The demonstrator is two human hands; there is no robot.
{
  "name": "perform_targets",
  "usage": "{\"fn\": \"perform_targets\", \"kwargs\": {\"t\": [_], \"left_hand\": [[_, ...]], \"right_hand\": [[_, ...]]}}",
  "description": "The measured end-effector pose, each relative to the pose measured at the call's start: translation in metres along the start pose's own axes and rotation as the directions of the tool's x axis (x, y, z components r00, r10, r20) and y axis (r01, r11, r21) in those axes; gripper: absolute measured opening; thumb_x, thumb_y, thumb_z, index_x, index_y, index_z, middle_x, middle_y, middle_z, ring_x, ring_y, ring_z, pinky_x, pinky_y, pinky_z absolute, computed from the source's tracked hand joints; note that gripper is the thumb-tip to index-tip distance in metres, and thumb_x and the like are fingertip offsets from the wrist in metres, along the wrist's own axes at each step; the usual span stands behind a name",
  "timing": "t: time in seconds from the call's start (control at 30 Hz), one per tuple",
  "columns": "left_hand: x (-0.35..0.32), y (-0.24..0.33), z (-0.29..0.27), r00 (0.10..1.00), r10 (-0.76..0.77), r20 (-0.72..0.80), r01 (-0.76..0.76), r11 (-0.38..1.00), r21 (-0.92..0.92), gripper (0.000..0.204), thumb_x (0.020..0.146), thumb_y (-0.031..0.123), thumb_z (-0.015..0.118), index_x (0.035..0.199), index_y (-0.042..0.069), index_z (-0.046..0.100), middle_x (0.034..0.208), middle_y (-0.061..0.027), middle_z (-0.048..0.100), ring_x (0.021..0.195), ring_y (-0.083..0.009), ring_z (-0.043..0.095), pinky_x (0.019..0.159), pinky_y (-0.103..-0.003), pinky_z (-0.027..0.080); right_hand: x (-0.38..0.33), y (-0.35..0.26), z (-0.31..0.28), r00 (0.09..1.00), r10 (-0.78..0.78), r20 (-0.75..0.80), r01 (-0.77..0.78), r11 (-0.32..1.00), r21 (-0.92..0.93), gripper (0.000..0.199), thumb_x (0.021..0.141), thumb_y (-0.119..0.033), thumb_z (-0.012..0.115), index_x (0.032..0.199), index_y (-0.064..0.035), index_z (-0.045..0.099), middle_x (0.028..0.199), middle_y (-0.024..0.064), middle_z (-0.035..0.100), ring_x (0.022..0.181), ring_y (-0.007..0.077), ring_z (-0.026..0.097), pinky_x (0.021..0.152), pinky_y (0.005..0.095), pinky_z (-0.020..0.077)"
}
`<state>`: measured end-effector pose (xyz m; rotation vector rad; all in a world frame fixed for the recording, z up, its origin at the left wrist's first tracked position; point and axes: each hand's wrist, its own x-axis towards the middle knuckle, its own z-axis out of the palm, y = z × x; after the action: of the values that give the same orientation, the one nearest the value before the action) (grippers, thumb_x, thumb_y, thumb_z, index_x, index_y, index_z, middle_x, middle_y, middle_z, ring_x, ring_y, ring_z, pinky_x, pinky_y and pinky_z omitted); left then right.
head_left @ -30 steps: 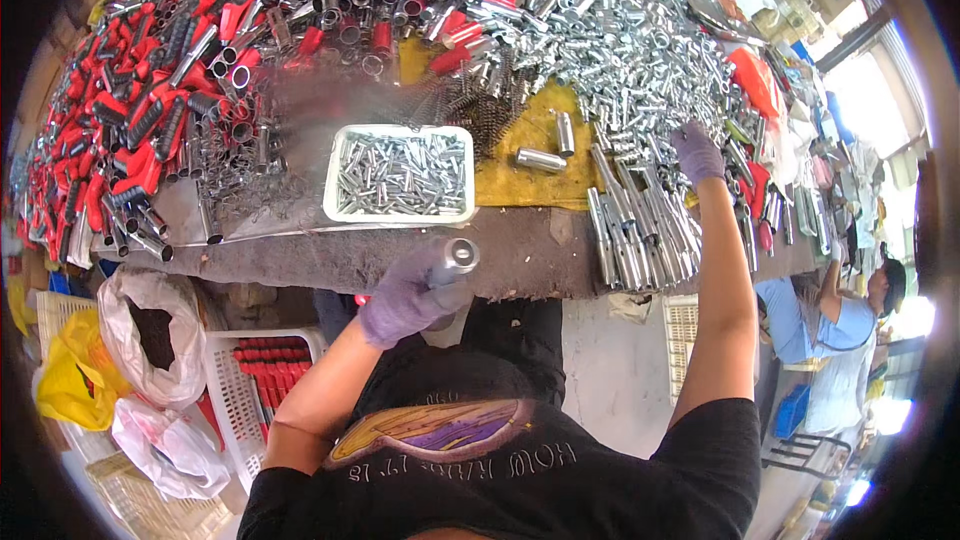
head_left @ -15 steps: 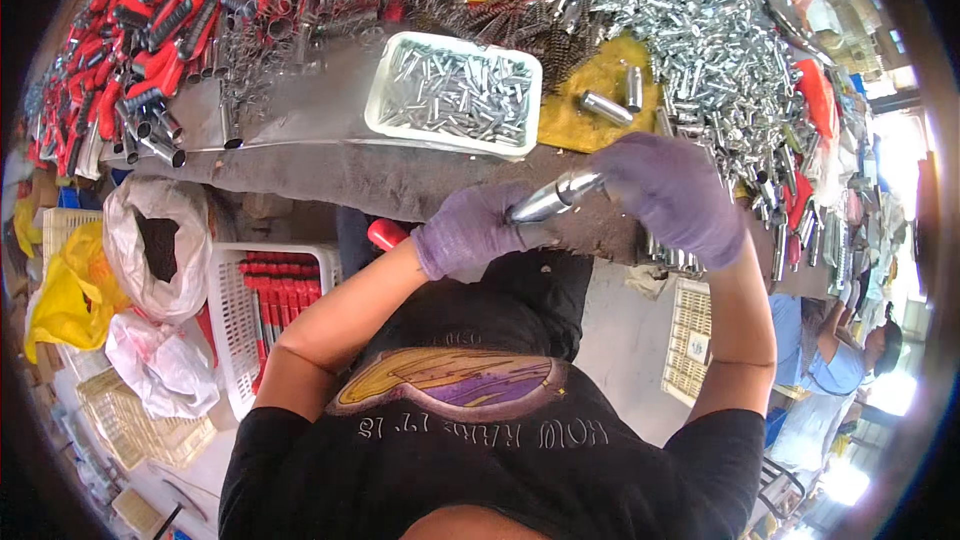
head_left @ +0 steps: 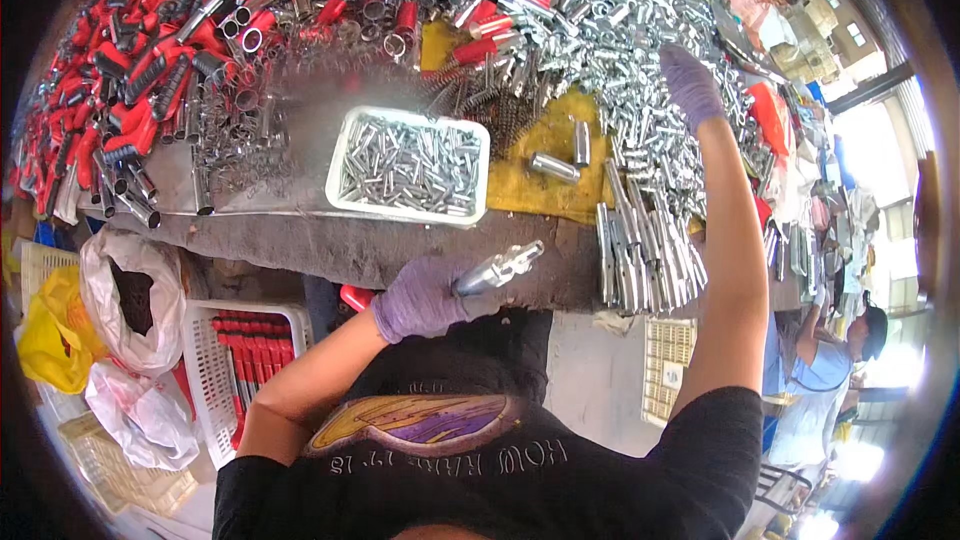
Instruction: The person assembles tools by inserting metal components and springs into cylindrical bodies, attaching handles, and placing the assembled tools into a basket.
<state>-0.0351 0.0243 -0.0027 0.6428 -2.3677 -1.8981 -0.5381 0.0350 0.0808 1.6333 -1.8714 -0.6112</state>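
My left hand [head_left: 425, 298], in a purple knit glove, is closed around a red-handled metal tool [head_left: 497, 272]. Its shiny stepped end sticks out toward the right, and a bit of red shows behind the wrist. My right hand [head_left: 692, 85], gloved alike, is stretched far out over the heap of small silvery metal parts [head_left: 640, 15]. Its fingertips meet the heap, and I cannot tell whether they hold a part. Between the hands lies a yellow cloth [head_left: 530, 202] with two short metal sleeves [head_left: 555, 168] on it.
A white tray [head_left: 333, 165] of small metal pins stands mid-table. Red-and-black handles [head_left: 130, 100] pile up at left; long slotted metal pieces [head_left: 640, 255] lie by the right edge. Below left are a white crate [head_left: 205, 380] of red-handled pieces and sacks [head_left: 135, 290]. Other people work at far right.
My right hand has left the tool and reached forward to the metal heap. My left hand keeps the tool, its stepped end now uncovered. The view has shifted somewhat.
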Motion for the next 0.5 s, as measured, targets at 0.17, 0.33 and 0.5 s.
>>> {"fn": "perform_targets", "kwargs": {"t": [0.17, 0.33, 0.5], "left_hand": [[-0.001, -0.014, 0.004, 0.961, 0.273, -0.050, -0.278, 0.939, -0.201, 0.019, 0.077, 0.013, 0.072, 0.086, 0.006, 0.057, 0.066, 0.0016, 0.057, 0.059, -0.0063, 0.052, 0.055, -0.023, 0.044], [-0.004, -0.017, 0.006, 0.994, 0.111, 0.007, -0.102, 0.936, -0.337, 0.019, 0.076, 0.014, 0.073, 0.083, 0.006, 0.057, 0.067, 0.0016, 0.057, 0.061, -0.0056, 0.052, 0.057, -0.024, 0.044], [-0.002, -0.016, -0.004, 0.986, 0.166, 0.006, -0.160, 0.959, -0.233, 0.037, 0.077, 0.034, 0.071, 0.103, 0.010, 0.063, 0.072, -0.0087, 0.063, 0.062, -0.0191, 0.061, 0.062, -0.031, 0.048]], "right_hand": [[0.054, 0.062, 0.075, 0.946, 0.193, 0.260, -0.210, 0.977, 0.040, 0.029, 0.080, -0.005, 0.048, 0.107, -0.0037, 0.059, 0.110, 0.0179, 0.059, 0.105, 0.0282, 0.056, 0.091, 0.0351, 0.0448], [0.039, 0.073, 0.079, 0.868, 0.266, 0.420, -0.218, 0.963, -0.159, 0.020, 0.080, -0.005, 0.049, 0.094, -0.0063, 0.064, 0.100, 0.0145, 0.063, 0.096, 0.0273, 0.060, 0.085, 0.0356, 0.0479], [0.001, -0.065, -0.098, 0.964, 0.262, 0.044, -0.181, 0.525, 0.832, 0.024, 0.081, -0.017, 0.062, 0.097, 0.0002, 0.065, 0.098, 0.0093, 0.063, 0.096, 0.0195, 0.059, 0.083, 0.0290, 0.0466]]}}
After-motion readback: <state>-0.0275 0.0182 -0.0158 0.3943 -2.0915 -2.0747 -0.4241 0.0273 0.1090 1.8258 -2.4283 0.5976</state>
